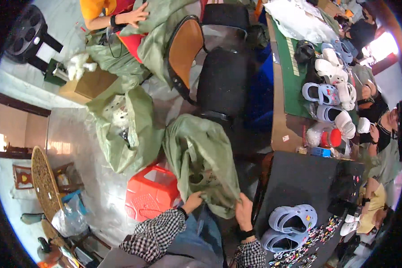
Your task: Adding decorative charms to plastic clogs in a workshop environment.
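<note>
Green sack [204, 154], one: we have it in front of us, its mouth gaping toward us, at the centre of this clock face, with twelve at the top of the view. Inside are a few pale shapes, too shadowed for us to identify.

Left hand [192, 203], at half past six: the fingers are narrow, pinching the sack's rim. Right hand [244, 210], at five: the fingers are closed on the rim's other side, the cloth hanging between the two. We wear checked sleeves [154, 232] on both arms.

Red stool [149, 196], one, at eight, just beside the sack.

Second sack [140, 138], pale green, at ten, upright and open, with white holed clogs [116, 111] showing in its mouth.

Black chair [223, 80], one, at twelve.

Co-worker's hand [136, 17], at eleven, fingers spread against another green sack [161, 40].

Dark surface [299, 176], at three: it carries a pair of lilac clogs [292, 228] at four, side by side, with small colourful charms [319, 234] scattered near them.

Green-topped surface [283, 73], at two: it carries white and lilac clogs in a cluster [332, 87], and a red-lidded jar [330, 137] near its closer end.
</note>
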Action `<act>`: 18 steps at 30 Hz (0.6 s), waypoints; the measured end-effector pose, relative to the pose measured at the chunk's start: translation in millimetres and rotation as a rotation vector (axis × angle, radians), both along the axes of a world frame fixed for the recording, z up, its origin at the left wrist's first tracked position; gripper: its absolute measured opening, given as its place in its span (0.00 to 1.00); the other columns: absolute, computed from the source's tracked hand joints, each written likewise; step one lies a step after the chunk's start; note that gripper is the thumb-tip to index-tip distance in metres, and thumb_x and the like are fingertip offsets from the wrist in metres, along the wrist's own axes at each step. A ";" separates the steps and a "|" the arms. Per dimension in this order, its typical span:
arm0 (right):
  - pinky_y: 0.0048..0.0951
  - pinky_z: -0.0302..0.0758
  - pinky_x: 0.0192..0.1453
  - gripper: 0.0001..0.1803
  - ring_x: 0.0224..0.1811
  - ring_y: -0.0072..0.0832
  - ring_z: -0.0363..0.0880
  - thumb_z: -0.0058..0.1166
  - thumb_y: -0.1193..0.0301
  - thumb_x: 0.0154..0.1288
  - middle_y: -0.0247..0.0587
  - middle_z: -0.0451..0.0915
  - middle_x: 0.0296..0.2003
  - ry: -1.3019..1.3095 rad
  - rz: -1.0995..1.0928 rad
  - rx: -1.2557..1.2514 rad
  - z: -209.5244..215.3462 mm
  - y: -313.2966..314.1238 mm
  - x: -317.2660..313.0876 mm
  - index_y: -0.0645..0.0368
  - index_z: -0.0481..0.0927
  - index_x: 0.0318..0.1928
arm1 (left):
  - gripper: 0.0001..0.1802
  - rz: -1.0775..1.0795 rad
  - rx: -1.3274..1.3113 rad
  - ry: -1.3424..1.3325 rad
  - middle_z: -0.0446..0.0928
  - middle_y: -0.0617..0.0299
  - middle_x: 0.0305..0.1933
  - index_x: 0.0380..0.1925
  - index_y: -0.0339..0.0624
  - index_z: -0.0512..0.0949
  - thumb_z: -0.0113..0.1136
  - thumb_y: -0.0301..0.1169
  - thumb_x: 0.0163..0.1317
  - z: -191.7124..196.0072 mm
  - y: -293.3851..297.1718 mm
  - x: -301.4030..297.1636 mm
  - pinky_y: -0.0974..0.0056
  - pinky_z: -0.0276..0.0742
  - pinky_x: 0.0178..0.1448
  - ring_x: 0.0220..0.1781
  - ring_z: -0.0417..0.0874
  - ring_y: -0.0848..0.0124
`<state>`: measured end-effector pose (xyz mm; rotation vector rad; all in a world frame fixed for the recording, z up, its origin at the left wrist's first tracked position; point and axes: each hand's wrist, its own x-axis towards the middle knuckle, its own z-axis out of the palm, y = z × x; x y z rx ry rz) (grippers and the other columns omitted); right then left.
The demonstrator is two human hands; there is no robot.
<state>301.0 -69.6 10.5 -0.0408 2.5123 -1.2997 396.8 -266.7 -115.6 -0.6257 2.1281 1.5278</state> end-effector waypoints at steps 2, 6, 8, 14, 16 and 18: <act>0.27 0.71 0.42 0.16 0.35 0.34 0.77 0.41 0.81 0.56 0.52 0.79 0.32 -0.135 -0.089 -0.124 39.6 -13.7 -9.7 0.69 0.75 0.44 | 0.25 0.006 0.081 -0.277 0.80 0.45 0.41 0.51 0.37 0.75 0.45 0.25 0.50 11.8 0.0 -16.9 0.59 0.74 0.45 0.43 0.81 0.56; 0.22 0.68 0.47 0.15 0.40 0.24 0.74 0.40 0.80 0.58 0.38 0.79 0.35 -0.252 -0.212 -0.192 47.7 6.8 6.3 0.70 0.77 0.44 | 0.26 -0.016 0.105 -0.136 0.77 0.40 0.48 0.54 0.39 0.73 0.45 0.26 0.51 6.2 -0.3 2.1 0.55 0.71 0.56 0.52 0.77 0.49; 0.23 0.68 0.48 0.15 0.41 0.24 0.73 0.41 0.79 0.59 0.37 0.79 0.37 -0.234 -0.320 -0.293 44.2 19.9 14.8 0.69 0.77 0.44 | 0.26 -0.083 0.091 -0.198 0.76 0.41 0.50 0.54 0.38 0.73 0.45 0.27 0.52 3.4 5.8 13.7 0.55 0.70 0.58 0.54 0.75 0.48; 0.27 0.68 0.51 0.15 0.44 0.27 0.74 0.43 0.78 0.61 0.39 0.78 0.42 -0.186 -0.511 -0.339 46.6 4.9 -29.0 0.68 0.76 0.47 | 0.28 0.127 0.336 -0.155 0.76 0.43 0.48 0.59 0.37 0.68 0.46 0.25 0.54 -3.6 24.5 -13.7 0.57 0.70 0.53 0.49 0.77 0.53; 0.28 0.67 0.53 0.15 0.45 0.28 0.74 0.42 0.77 0.62 0.41 0.78 0.44 -0.160 -0.483 -0.337 36.2 4.7 -55.8 0.68 0.76 0.48 | 0.26 0.207 0.384 -0.327 0.76 0.46 0.50 0.59 0.37 0.67 0.49 0.26 0.57 37.1 24.4 -51.7 0.59 0.69 0.51 0.48 0.76 0.58; 0.28 0.66 0.55 0.17 0.47 0.29 0.73 0.42 0.78 0.62 0.41 0.77 0.46 -0.134 -0.387 -0.224 27.4 4.8 -73.5 0.68 0.74 0.50 | 0.26 0.170 0.424 -0.249 0.76 0.47 0.50 0.59 0.37 0.67 0.51 0.27 0.57 26.9 32.5 -52.9 0.59 0.70 0.51 0.49 0.76 0.58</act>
